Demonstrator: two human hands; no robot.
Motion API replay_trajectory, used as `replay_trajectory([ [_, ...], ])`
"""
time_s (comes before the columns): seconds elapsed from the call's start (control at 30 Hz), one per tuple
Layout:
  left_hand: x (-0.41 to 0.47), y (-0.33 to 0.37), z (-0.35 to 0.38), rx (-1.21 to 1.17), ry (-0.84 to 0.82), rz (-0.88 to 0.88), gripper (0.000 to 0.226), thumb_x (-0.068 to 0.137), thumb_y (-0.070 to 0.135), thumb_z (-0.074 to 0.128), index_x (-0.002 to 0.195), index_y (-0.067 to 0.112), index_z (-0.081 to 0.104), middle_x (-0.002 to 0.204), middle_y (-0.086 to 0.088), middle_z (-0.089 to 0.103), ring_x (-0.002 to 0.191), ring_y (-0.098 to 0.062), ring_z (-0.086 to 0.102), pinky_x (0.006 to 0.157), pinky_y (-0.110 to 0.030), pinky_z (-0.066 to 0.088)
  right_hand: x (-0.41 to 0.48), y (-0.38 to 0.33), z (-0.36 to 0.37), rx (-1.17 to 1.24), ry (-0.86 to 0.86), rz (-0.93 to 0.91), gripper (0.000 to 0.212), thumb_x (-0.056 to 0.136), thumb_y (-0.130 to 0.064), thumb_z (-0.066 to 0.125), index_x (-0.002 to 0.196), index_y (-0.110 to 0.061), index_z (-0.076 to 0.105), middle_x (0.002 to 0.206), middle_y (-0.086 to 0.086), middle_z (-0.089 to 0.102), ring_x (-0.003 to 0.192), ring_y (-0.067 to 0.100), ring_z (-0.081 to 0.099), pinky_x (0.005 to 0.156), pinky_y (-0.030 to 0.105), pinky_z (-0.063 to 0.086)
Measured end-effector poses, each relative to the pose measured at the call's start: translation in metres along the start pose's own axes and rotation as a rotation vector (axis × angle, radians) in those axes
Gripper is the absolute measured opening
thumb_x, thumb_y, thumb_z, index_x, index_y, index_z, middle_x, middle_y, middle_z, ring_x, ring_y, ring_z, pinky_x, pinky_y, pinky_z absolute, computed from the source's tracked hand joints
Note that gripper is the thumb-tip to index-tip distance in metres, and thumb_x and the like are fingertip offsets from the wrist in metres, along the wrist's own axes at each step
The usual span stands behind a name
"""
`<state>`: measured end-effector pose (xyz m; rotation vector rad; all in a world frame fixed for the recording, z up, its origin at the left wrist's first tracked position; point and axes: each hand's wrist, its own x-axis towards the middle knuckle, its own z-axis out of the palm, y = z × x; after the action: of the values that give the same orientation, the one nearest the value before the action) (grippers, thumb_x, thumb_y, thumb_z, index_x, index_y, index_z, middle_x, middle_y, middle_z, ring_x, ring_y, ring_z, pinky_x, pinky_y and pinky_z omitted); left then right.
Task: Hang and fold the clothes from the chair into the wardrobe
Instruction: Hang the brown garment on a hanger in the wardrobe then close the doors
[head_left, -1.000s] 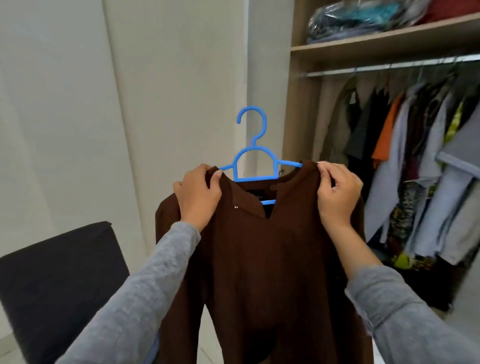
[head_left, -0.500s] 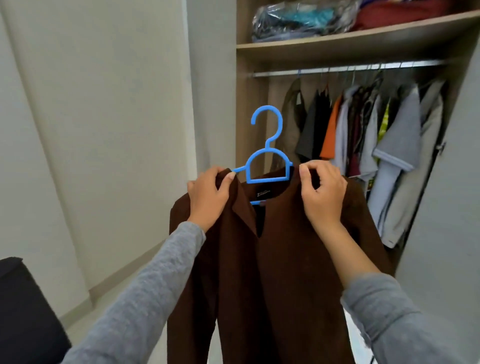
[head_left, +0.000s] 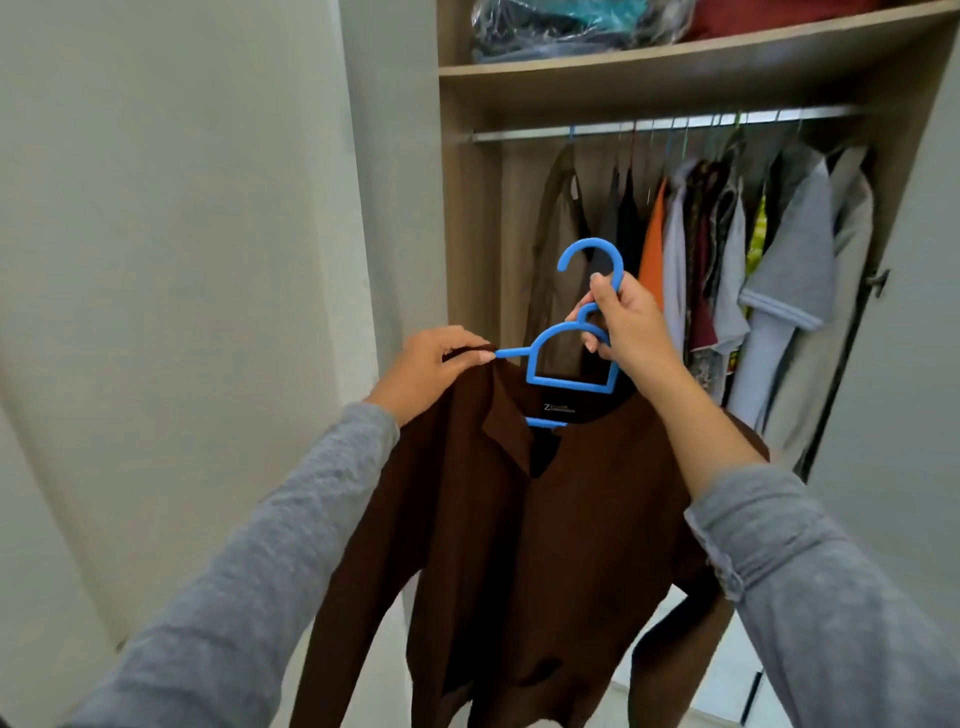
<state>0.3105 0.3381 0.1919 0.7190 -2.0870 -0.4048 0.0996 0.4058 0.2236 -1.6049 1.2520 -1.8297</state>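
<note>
Brown shirt (head_left: 530, 545) on blue plastic hanger (head_left: 569, 358), held up in front of open wardrobe (head_left: 467, 218). Right hand (head_left: 626, 325) grips hanger neck just below the hook. Left hand (head_left: 434, 364) pinches shirt's left shoulder at the hanger arm tip. Both sleeves grey. Collar open, black neck label visible. Far side: metal rail (head_left: 519, 136) with hung clothes (head_left: 727, 270) crowded to the right, left end bare. Shelf (head_left: 675, 57) above carries a plastic-wrapped bundle (head_left: 576, 23). White wall (head_left: 182, 234) left.
</note>
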Motion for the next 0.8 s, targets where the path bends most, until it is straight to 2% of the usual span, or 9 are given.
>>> replay_trajectory([
  [0.07, 0.002, -0.02, -0.01, 0.017, -0.054, -0.027, 0.019, 0.087, 0.019, 0.065, 0.104, 0.012, 0.072, 0.091, 0.006, 0.068, 0.083, 0.002, 0.058, 0.075, -0.005, 0.037, 0.004, 0.014, 0.01, -0.041, 0.03, -0.017, 0.026, 0.102, -0.025, 0.037, 0.079, -0.015, 0.046, 0.071, 0.009, 0.062, 0.037, 0.007, 0.043, 0.039, 0.015, 0.035],
  [0.2, 0.004, -0.056, -0.015, -0.043, -0.127, -0.082, 0.02, 0.086, 0.028, 0.067, 0.102, 0.019, 0.073, 0.095, 0.008, 0.071, 0.094, -0.006, 0.062, 0.087, -0.018, 0.044, 0.01, 0.034, 0.024, -0.092, 0.1, -0.029, 0.026, 0.101, -0.025, 0.039, 0.077, -0.018, 0.047, 0.069, 0.009, 0.061, 0.038, 0.007, 0.043, 0.044, 0.019, 0.039],
  [0.37, 0.009, -0.085, -0.011, 0.005, -0.277, -0.146, 0.027, 0.092, 0.039, 0.053, 0.109, 0.024, 0.067, 0.107, 0.011, 0.065, 0.101, -0.004, 0.056, 0.085, -0.014, 0.039, 0.011, 0.053, 0.034, -0.117, 0.218, 0.015, 0.029, 0.101, -0.025, 0.039, 0.074, -0.018, 0.047, 0.068, 0.013, 0.058, 0.036, 0.005, 0.042, 0.044, 0.024, 0.038],
  [0.43, 0.014, -0.094, -0.003, 0.078, -0.353, -0.13, 0.025, 0.096, 0.037, 0.048, 0.102, 0.021, 0.067, 0.101, 0.004, 0.065, 0.096, -0.01, 0.057, 0.082, -0.017, 0.04, 0.011, 0.058, 0.037, -0.138, 0.223, 0.022, 0.029, 0.101, -0.025, 0.039, 0.074, -0.017, 0.047, 0.067, 0.013, 0.059, 0.036, 0.006, 0.042, 0.044, 0.025, 0.038],
  [0.53, 0.022, -0.093, 0.013, 0.146, -0.442, -0.077, 0.031, 0.099, 0.035, 0.042, 0.092, 0.012, 0.062, 0.084, -0.004, 0.06, 0.079, -0.014, 0.055, 0.073, -0.025, 0.041, 0.013, 0.063, 0.044, -0.158, 0.233, 0.019, 0.03, 0.101, -0.027, 0.04, 0.074, -0.017, 0.048, 0.067, 0.012, 0.06, 0.035, 0.008, 0.041, 0.044, 0.025, 0.038],
  [0.63, 0.03, -0.087, 0.025, 0.223, -0.456, -0.01, 0.025, 0.099, 0.037, 0.038, 0.092, 0.02, 0.055, 0.079, 0.004, 0.054, 0.073, -0.012, 0.053, 0.069, -0.028, 0.043, 0.018, 0.063, 0.048, -0.18, 0.243, 0.013, 0.029, 0.101, -0.027, 0.04, 0.075, -0.016, 0.049, 0.067, 0.01, 0.061, 0.036, 0.01, 0.044, 0.045, 0.023, 0.041],
  [0.7, 0.033, -0.085, 0.029, 0.29, -0.442, 0.028, 0.024, 0.1, 0.036, 0.034, 0.093, 0.019, 0.051, 0.081, 0.004, 0.053, 0.074, -0.015, 0.053, 0.069, -0.032, 0.043, 0.021, 0.061, 0.047, -0.173, 0.246, 0.006, 0.028, 0.101, -0.026, 0.04, 0.077, -0.015, 0.05, 0.067, 0.009, 0.062, 0.037, 0.01, 0.048, 0.044, 0.02, 0.041],
  [0.8, 0.04, -0.086, 0.039, 0.238, -0.286, 0.058, 0.025, 0.101, 0.032, 0.035, 0.089, 0.015, 0.05, 0.078, 0.001, 0.053, 0.071, -0.018, 0.052, 0.067, -0.033, 0.04, 0.028, 0.058, 0.042, -0.159, 0.252, 0.007, 0.026, 0.101, -0.026, 0.04, 0.079, -0.014, 0.05, 0.068, 0.008, 0.062, 0.043, 0.009, 0.058, 0.043, 0.016, 0.043],
])
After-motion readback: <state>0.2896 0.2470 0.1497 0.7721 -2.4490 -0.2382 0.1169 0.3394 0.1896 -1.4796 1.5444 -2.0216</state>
